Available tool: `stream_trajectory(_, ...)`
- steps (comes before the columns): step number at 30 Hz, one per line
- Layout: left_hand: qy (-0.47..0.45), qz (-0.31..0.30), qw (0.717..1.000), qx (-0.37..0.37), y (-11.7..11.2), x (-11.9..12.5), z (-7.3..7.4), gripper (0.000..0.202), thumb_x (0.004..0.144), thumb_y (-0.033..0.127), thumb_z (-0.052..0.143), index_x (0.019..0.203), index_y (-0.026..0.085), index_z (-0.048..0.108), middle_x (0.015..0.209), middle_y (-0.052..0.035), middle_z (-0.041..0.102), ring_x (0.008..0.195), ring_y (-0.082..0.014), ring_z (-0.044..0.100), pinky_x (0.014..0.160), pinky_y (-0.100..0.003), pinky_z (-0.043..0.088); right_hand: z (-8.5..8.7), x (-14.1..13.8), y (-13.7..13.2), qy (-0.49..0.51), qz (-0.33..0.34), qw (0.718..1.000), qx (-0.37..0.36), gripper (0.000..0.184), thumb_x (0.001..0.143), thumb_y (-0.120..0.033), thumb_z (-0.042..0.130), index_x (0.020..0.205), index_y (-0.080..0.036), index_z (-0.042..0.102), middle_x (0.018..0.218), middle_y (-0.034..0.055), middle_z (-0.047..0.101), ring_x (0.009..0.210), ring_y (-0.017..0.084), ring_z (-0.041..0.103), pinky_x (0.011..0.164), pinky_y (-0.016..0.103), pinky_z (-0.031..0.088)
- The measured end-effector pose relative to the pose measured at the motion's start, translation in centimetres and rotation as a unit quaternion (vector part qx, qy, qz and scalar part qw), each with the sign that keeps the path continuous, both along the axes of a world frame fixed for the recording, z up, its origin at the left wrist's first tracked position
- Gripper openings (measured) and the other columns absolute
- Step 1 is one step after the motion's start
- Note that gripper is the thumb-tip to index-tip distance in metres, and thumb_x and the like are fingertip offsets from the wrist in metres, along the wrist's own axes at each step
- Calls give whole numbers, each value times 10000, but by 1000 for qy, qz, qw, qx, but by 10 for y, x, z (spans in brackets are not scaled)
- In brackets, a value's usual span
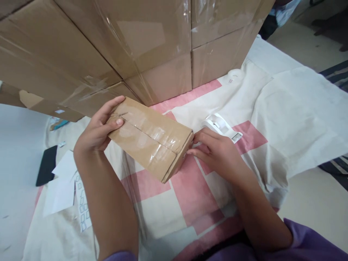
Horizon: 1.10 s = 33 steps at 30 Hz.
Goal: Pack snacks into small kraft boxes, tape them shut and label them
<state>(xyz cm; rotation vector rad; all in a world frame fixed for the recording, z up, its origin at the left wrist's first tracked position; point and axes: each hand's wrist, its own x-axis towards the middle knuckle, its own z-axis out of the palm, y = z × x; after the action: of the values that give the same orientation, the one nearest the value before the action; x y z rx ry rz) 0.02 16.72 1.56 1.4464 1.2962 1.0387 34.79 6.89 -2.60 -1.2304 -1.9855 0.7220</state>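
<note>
A small brown cardboard box (148, 132), with clear tape along its top seam, is held tilted above the cloth. My left hand (102, 125) grips its far-left end, the thumb on the top face and the fingers round the edge. At the opposite end, my right hand (214, 150) has its thumb and fingertips closed against the short side face. Whether a bit of tape or flap is between those fingertips is hard to make out. Just beyond my right hand lies a white tape dispenser (219, 125) on the cloth.
Large taped cartons (152, 47) stand stacked like a wall behind. A roll of tape (236, 75) lies near their base. On the left are white papers (60, 195), a printed sheet (83, 204) and a dark flat object (46, 165). A pink-and-white cloth (190, 192) covers the surface.
</note>
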Motion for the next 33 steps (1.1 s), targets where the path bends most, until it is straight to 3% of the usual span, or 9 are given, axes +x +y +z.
stream_trajectory(5,-4,-12,1000,1,0,-1,-1,774,667,391,916,1380,271,639,1340,-70,641,1059,-194,656,762,-197,569,0,-1,-1,-18,9,1000,-3,232,995,-449,601,953,-224,635,1000,22,667,829,164,647,728,297,470)
stream_trajectory(9,-4,-20,1000,5,1,-3,-4,763,705,371,896,1404,254,613,1344,-85,635,1060,-207,662,810,-239,578,2,0,-1,-10,8,1000,-14,196,1017,-403,575,958,-225,631,950,11,650,784,148,614,710,288,451)
stream_trajectory(12,-8,-19,1000,5,1,-3,-5,756,723,366,886,1414,248,603,1359,-92,631,1079,-220,661,844,-259,578,4,0,-1,2,21,1000,-23,185,981,-396,639,932,-220,612,922,5,631,770,144,595,694,282,437)
stream_trajectory(18,-5,-22,1000,9,-1,1,-2,747,715,376,889,1396,241,612,1357,-97,633,1105,-254,664,907,-319,585,3,-7,-2,-9,-12,1000,-23,384,862,-535,752,862,-217,536,870,-3,594,720,143,556,641,275,407)
stream_trajectory(26,-9,-11,1000,-1,-1,3,-1,763,690,392,899,1389,255,626,1318,-76,643,1064,-207,646,787,-208,572,6,-13,-3,-1,-7,999,-54,393,853,-451,785,827,-221,468,885,-1,556,722,146,552,612,275,415)
stream_trajectory(30,-22,-9,999,-25,2,1,-3,734,705,377,890,1385,276,633,1269,-76,661,987,-181,652,687,-159,556,2,-27,-10,-15,-58,996,-67,759,551,-631,916,993,-221,455,1001,50,561,757,207,602,582,329,485)
stream_trajectory(33,-22,-7,999,-31,4,0,-6,738,707,375,883,1394,290,626,1301,-77,663,990,-195,657,675,-169,559,-2,-36,-18,13,-92,995,-47,1141,484,-656,924,1346,-192,337,1247,165,559,868,270,663,651,402,561)
